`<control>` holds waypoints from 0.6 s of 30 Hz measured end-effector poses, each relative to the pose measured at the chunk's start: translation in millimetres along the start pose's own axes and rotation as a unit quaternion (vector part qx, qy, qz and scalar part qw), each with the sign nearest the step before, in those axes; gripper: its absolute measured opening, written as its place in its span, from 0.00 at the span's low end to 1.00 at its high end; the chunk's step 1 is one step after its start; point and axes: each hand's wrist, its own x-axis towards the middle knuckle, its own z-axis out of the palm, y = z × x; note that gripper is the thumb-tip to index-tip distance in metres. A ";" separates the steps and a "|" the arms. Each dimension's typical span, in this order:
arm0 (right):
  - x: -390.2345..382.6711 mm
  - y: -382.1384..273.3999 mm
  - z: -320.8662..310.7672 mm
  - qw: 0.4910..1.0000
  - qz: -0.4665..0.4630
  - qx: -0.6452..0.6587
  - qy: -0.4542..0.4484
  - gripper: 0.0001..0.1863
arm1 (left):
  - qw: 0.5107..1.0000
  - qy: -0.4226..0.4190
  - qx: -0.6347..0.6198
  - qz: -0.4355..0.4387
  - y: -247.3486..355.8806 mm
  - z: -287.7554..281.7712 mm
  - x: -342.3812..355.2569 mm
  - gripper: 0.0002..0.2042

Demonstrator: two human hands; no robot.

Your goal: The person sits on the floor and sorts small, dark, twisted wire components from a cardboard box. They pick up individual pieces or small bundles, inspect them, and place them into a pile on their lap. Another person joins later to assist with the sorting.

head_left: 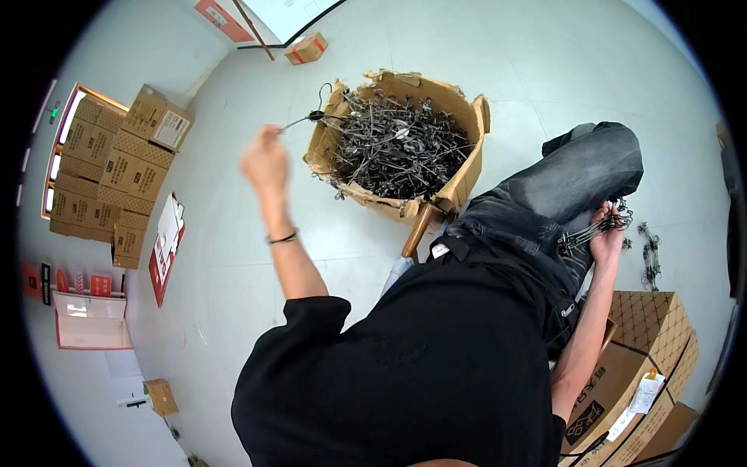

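My left hand [266, 159], a little blurred, is out to the left of an open cardboard box [467, 167] with ragged flaps. Its closed fingers grip one end of a thin black wire hanger [316, 117], whose hook curves up beside the box rim. A dense tangle of black wire hangers [405, 148] with small clips fills the box. Over by my leg on the right, my right hand [605, 243] is closed around a bundle of similar hangers [583, 233]. Part of that bundle rests against my dark jeans.
More hangers [650, 257] lie on the floor beyond my right hand. A large patterned carton [622, 366] stands at my right side. Stacked cartons [117, 163] line the left wall, with a red and white flat box [165, 245] near them. A small carton [306, 48] sits farther off.
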 end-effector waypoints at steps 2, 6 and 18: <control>-2.4 -3.1 -6.5 1.000 -0.002 -0.007 0.003 0.10 | 0.997 -0.062 -0.018 -0.045 35.7 -40.1 22.6 0.07; 8.0 2.0 -1.8 0.999 0.021 -0.002 -0.028 0.11 | 0.992 -0.045 0.076 0.088 11.6 34.3 -19.4 0.10; 4.3 5.6 5.3 1.000 0.006 -0.016 -0.011 0.10 | 0.998 -0.049 0.025 -0.001 0.3 39.9 -12.1 0.11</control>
